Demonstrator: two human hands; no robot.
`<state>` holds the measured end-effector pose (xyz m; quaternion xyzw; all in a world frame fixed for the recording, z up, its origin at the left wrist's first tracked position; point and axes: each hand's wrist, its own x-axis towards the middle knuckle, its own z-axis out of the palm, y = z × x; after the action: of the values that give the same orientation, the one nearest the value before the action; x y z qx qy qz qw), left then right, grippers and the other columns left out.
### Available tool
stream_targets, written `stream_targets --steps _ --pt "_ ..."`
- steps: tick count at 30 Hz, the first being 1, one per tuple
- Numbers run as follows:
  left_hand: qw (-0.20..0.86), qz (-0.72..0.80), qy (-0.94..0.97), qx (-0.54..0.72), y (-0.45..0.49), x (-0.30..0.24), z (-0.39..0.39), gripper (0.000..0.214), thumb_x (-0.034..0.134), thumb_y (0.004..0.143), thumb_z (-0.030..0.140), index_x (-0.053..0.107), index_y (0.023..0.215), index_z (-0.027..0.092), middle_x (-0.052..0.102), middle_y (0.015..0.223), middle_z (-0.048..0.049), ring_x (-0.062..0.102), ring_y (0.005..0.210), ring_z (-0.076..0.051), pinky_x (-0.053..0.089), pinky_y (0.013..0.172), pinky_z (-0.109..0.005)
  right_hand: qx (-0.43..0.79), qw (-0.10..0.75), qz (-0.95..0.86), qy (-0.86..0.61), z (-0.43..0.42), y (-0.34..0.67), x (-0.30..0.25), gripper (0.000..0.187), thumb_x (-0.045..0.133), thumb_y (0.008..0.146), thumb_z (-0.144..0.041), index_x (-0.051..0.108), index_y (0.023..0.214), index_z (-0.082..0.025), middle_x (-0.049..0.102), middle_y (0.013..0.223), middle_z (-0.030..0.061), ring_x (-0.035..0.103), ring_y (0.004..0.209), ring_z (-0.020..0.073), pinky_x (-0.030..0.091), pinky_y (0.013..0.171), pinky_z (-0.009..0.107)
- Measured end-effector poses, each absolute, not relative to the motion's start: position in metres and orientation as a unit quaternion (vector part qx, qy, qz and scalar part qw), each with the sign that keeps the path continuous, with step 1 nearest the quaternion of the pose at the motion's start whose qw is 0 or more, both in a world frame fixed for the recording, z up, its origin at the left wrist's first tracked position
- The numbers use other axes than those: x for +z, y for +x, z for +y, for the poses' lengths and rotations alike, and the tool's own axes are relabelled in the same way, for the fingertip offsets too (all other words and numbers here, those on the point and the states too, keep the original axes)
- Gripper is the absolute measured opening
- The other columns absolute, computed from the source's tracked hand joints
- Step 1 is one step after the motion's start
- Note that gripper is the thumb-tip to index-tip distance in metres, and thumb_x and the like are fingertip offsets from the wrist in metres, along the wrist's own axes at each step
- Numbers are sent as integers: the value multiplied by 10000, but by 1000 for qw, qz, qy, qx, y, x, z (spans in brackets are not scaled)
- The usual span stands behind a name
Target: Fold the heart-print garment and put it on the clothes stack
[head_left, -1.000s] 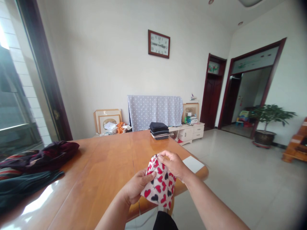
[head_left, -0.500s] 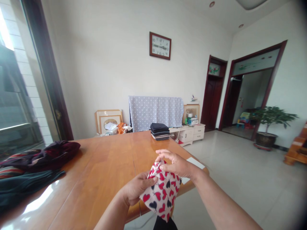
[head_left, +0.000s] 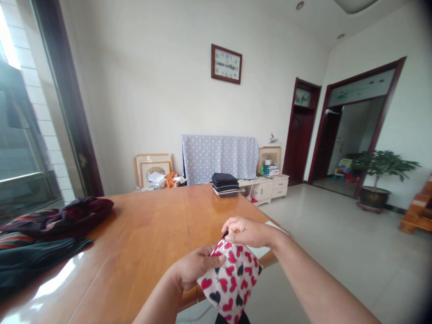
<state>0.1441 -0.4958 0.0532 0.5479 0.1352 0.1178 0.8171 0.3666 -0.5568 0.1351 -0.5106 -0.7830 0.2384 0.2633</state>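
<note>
1. Change logged: from my remote view, the right hand [head_left: 249, 233] has closed down onto the gathered top of the heart-print cloth pouch [head_left: 233, 280] since the previous view, when its fingers stood more open above that edge. A small dark tip [head_left: 224, 235] now shows at the pouch's top, just under the right fingers. I cannot identify it at this resolution.

2. Grip: both hands are clamped on the pouch and sit close together. The left hand [head_left: 198, 267] wraps the near upper side, with its thumb lying across the printed cloth. The right thumb and fingers pinch together at the top edge.

3. Location: I find the pouch held up in the air at the near edge of the wooden table [head_left: 141, 234], its lower end hanging past that edge. A dark shape [head_left: 232, 318] lies directly below it. I cannot tell whether that shape is part of the pouch or separate.

4. Surroundings: a white sheet [head_left: 275, 226] lies at the table's right corner, just beyond the right hand. A stack of folded dark garments [head_left: 225, 185] sits at the far edge of the table. A heap of maroon and striped cloth [head_left: 57, 218] and a dark teal garment [head_left: 40, 254] lie at the left side, well apart from both hands.
</note>
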Motion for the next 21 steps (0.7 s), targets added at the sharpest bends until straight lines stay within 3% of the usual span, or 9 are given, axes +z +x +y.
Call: stream_targets --steps 5,11,16,21 --pt "832 142 522 119 144 55 -496 386 749 863 285 702 1215 133 730 1201 -187 735 1010 -295 521 991 -431 267 326 -712 -562 -552 367 122 165 678 844 -332 665 799 -173 685 972 36 623 878 171 477 779 263" --pt "845 157 497 121 140 57 -497 366 734 873 295 716 1183 101 713 1230 -211 737 1011 -324 512 1014 -463 325 434 -640 -544 -556 367 112 307 597 923 -461 668 997 -172 680 958 27 594 833 155 466 750 259" --pt "858 143 479 116 142 56 -499 409 721 876 262 684 1241 81 701 1241 -232 720 1063 -333 486 1050 -468 308 406 -641 -573 -555 364 104 346 653 880 -510 695 887 -167 692 865 20 590 781 160 453 706 256" --pt "881 136 432 138 139 59 -495 444 678 909 286 642 1286 54 680 1266 -258 701 1107 -351 483 1052 -487 280 589 -502 -569 -552 379 86 452 628 869 -629 681 897 -181 716 953 48 630 921 189 477 840 283"
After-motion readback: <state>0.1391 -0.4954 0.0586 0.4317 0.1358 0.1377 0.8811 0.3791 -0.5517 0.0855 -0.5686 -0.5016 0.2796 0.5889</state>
